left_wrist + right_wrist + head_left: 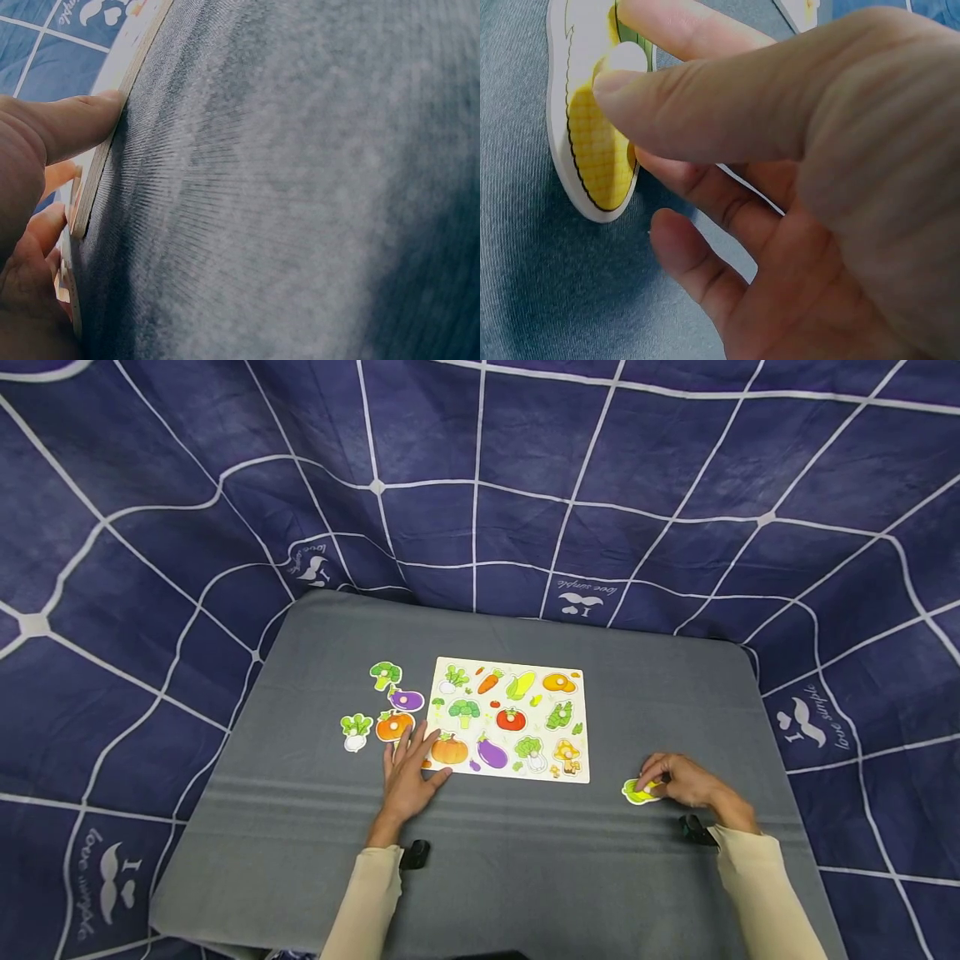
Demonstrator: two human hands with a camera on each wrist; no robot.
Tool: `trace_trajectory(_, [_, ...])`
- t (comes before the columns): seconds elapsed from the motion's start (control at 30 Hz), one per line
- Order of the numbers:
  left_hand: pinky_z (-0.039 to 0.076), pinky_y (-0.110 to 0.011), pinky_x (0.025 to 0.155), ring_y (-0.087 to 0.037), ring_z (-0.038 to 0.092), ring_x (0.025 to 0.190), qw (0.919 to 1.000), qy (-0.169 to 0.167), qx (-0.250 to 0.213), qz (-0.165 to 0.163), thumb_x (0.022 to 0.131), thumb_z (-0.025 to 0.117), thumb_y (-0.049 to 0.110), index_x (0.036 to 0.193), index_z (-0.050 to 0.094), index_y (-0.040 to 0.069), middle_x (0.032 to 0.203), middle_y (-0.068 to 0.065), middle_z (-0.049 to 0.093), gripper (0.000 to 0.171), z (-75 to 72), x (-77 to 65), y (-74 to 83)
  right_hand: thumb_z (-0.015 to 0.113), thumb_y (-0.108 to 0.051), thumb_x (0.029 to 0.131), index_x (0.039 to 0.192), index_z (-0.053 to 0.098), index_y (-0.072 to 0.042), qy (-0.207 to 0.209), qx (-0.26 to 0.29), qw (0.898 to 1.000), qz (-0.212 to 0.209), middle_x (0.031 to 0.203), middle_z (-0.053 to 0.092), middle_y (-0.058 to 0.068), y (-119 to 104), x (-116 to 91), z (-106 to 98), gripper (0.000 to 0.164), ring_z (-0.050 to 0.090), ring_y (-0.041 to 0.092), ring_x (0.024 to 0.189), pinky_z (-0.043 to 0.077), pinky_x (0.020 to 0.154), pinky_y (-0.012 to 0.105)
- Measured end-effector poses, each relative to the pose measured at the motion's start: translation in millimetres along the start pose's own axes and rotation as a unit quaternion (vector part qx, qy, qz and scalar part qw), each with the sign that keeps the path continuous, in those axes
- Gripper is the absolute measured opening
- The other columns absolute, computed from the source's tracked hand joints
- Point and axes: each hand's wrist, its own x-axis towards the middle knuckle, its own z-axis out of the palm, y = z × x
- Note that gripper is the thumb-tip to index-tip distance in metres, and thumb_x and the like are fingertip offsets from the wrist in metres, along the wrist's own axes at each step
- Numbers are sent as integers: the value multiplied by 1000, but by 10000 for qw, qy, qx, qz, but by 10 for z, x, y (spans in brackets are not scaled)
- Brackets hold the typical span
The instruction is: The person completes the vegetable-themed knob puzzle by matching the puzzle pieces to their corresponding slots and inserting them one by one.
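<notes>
A corn puzzle piece (596, 157) with a white knob lies at the right of the board, and my right hand (678, 778) pinches that knob between thumb and finger. In the head view the fingers partly cover the piece. My left hand (408, 777) rests with spread fingers on the lower left corner of the vegetable puzzle board (579, 706). Its thumb (82, 124) touches the board's near edge. Close to the left fingertips lies a loose pumpkin piece (393, 725).
Left of the board lie a loose broccoli piece (386, 673), an eggplant piece (408, 700) and a white radish piece (356, 732). Everything is on a grey cloth-covered table (525, 860). Blue checked curtains (525, 452) surround its back and sides.
</notes>
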Motion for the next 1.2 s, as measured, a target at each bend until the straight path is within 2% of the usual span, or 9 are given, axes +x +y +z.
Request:
trace_trajectory(0.37, [-1,-64,119,-38,17,153,10000,34,74,28,86,78,25,148,50,12,163,-14,31,70,16,6,-21,80,8,70,80,79,-3,227,-10,9994,-257,87,68,11,19,-29,41,15,57,10,78,48,67,26])
trace_trajectory(0.63, [-1,-63,119,-39,16,153,10000,-17,60,17,86,78,25,148,49,11,163,-14,31,70,19,-16,-29,82,6,70,79,78,-5,225,-100,9988,-422,82,68,7,90,-36,93,15,55,5,71,45,61,22])
trace_trajectory(0.77, [-1,-63,120,-38,16,153,10000,-27,87,26,86,77,25,149,49,12,163,-14,31,70,16,-4,-29,82,5,70,79,78,-6,265,-203,9985,-429,82,69,6,93,-38,93,14,55,3,72,45,62,21])
trace_trajectory(0.97, [-2,-63,120,-38,15,154,10000,-34,44,12,86,78,25,148,49,11,163,-14,30,70,11,5,-20,81,6,70,78,78,-6,430,-338,9958,-740,84,71,7,59,-29,72,15,61,6,79,49,67,24])
trace_trajectory(1.2, [-1,-63,119,-39,16,153,10000,-1,49,37,86,77,25,148,49,11,163,-14,31,69,16,1,-28,78,12,69,80,77,-6,720,-537,9905,-1039,85,71,9,1,33,-2,21,62,8,81,48,68,23])
